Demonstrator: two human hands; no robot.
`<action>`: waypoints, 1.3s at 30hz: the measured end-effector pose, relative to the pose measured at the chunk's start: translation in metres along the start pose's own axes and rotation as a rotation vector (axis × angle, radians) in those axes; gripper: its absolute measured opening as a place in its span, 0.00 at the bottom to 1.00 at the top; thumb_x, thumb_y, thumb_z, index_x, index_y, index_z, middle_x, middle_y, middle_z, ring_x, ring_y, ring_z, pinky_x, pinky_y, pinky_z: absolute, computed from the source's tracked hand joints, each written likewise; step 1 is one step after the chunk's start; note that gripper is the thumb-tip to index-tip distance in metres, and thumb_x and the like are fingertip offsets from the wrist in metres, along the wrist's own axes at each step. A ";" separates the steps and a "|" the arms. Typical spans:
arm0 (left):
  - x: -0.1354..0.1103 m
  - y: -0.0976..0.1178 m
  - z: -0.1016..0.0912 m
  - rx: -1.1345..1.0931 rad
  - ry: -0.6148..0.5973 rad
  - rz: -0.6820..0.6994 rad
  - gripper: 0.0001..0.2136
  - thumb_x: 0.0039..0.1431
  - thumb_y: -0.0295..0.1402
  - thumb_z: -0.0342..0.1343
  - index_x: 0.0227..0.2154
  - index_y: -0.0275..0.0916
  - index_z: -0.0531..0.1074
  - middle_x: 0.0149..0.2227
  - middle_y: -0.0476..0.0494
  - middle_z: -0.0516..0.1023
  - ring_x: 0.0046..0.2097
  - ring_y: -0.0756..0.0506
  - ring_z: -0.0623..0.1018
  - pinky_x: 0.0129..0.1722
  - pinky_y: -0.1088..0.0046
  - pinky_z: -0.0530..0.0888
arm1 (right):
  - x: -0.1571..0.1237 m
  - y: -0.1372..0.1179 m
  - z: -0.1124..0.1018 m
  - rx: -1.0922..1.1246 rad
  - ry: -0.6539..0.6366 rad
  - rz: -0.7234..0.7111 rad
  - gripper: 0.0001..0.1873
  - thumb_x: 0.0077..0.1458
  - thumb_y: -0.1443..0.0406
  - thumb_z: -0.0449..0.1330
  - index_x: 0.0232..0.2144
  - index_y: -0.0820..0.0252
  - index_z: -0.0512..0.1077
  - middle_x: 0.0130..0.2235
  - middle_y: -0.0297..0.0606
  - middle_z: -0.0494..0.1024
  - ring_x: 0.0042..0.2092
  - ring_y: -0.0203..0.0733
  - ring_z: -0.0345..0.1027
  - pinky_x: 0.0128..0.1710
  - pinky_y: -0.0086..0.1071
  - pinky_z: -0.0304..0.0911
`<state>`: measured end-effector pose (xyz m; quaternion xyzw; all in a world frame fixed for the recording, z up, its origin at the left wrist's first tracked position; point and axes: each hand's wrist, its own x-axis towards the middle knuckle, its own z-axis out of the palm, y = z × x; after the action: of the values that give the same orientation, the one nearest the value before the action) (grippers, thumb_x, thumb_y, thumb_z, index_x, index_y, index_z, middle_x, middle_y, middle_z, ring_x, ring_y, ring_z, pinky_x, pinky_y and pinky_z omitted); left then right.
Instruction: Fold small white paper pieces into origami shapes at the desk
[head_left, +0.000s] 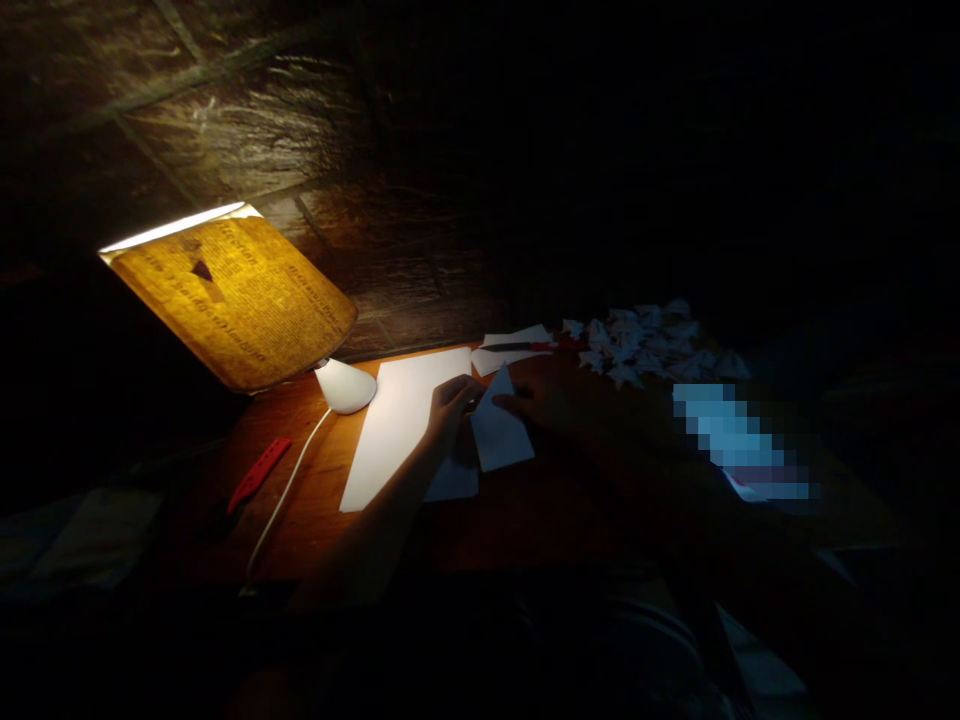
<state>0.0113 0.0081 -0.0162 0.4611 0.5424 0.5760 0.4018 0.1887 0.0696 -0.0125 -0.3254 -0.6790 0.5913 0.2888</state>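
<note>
A folded sheet of white paper [504,438], pointed at its top, is held up between my two hands over the wooden table. My left hand [453,397] is closed at the paper's left edge. My right hand [532,400], mostly in shadow, pinches the paper from the right near its upper part. Beneath and left of my hands lies a stack of white sheets [401,410]. Behind the folded paper are smaller white pieces [517,348] with a dark, red-ended tool across them, its kind unclear.
A lit lamp with a printed shade [240,300] stands at left, its white cord [289,490] trailing forward. A red-handled cutter or knife [259,475] lies beside it. Several folded paper shapes [645,340] are heaped at back right. A bright, pixelated object [739,440] lies at right. A stone wall [247,130] rises behind.
</note>
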 end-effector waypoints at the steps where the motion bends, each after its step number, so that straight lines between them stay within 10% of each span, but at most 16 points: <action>1: 0.000 0.000 0.000 0.013 -0.011 0.007 0.14 0.51 0.43 0.62 0.23 0.37 0.72 0.23 0.50 0.69 0.25 0.52 0.68 0.24 0.78 0.62 | -0.001 -0.001 0.000 -0.010 -0.032 0.008 0.21 0.45 0.49 0.70 0.29 0.62 0.77 0.32 0.40 0.81 0.32 0.42 0.71 0.31 0.33 0.64; 39: 0.002 -0.004 0.000 0.067 0.043 0.022 0.15 0.48 0.42 0.67 0.20 0.37 0.69 0.20 0.53 0.65 0.24 0.53 0.64 0.23 0.78 0.57 | 0.001 0.002 0.002 0.034 0.228 -0.067 0.21 0.47 0.47 0.65 0.26 0.59 0.70 0.26 0.34 0.73 0.29 0.38 0.63 0.28 0.32 0.60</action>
<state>0.0106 0.0103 -0.0197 0.4678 0.5645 0.5718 0.3682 0.1866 0.0696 -0.0145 -0.3628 -0.6423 0.5519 0.3890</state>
